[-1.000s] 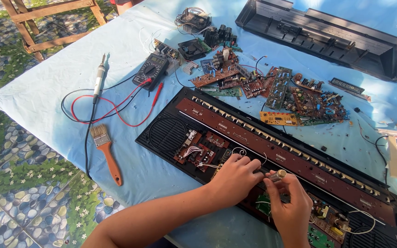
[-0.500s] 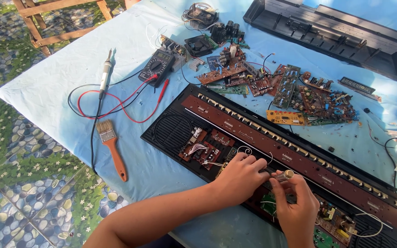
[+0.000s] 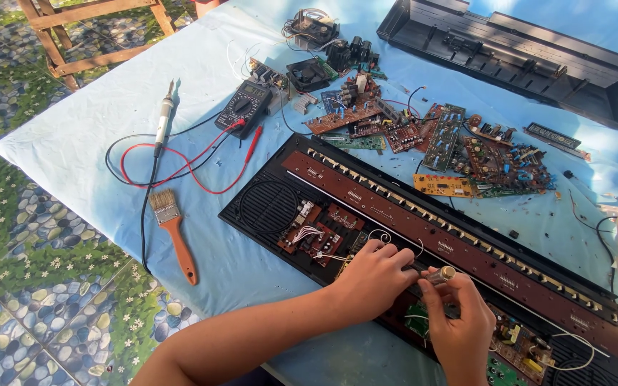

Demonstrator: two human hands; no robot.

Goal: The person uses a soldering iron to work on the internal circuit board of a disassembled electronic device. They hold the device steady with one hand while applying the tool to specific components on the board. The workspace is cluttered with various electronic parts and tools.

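An opened black keyboard case (image 3: 266,207) lies on the blue-covered table, with a long brown circuit board (image 3: 409,221) and small boards with wires inside. My left hand (image 3: 373,275) rests on the boards near the case's middle, fingers curled on something small that I cannot make out. My right hand (image 3: 459,325) grips a small tool with a metal cylindrical end (image 3: 441,274), its tip hidden between both hands.
A multimeter (image 3: 243,107) with red leads, a soldering iron (image 3: 164,118) and an orange-handled brush (image 3: 174,232) lie to the left. Several loose circuit boards (image 3: 452,146) and fans sit behind the case. A black cover (image 3: 523,57) lies far right. A wooden frame (image 3: 94,36) stands beyond the table.
Both hands stay on the same spot in the case, with only small finger shifts. The camera has moved slightly, shifting the scene in view.
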